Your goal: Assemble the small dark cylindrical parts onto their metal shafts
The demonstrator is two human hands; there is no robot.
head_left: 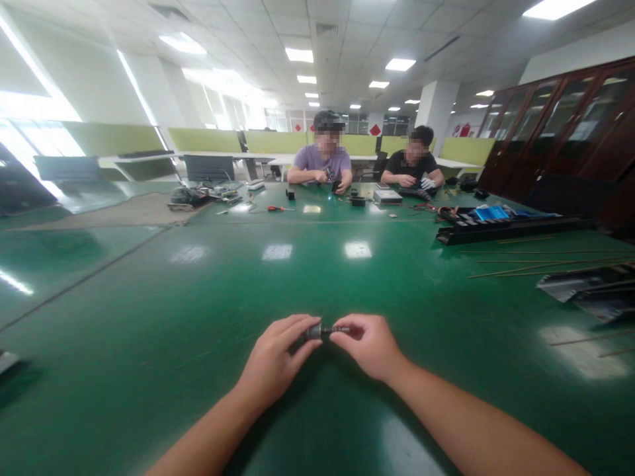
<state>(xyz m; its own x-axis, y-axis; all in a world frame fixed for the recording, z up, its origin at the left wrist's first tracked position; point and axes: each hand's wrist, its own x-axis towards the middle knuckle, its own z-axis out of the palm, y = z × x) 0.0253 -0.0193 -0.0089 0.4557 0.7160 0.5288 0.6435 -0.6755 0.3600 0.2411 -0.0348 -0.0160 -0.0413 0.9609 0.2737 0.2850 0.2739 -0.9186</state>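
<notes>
Over the green table, my left hand (284,350) pinches a short grey metal cylinder (313,332) between thumb and fingers. A thin dark ridged shaft (333,329) sticks out of the cylinder's right end, in line with it. My right hand (368,344) is closed, thumb and forefinger gripping the shaft's outer end. The two hands face each other, with a small stretch of shaft showing between them. My left fingers hide the cylinder's other end.
Across the green table (198,291) sit two people working with small parts. An orange screwdriver (275,208) and a pile of electronic parts (203,193) lie on the far side. A long black channel (496,228), thin rods (540,264) and metal pieces (585,287) are at right.
</notes>
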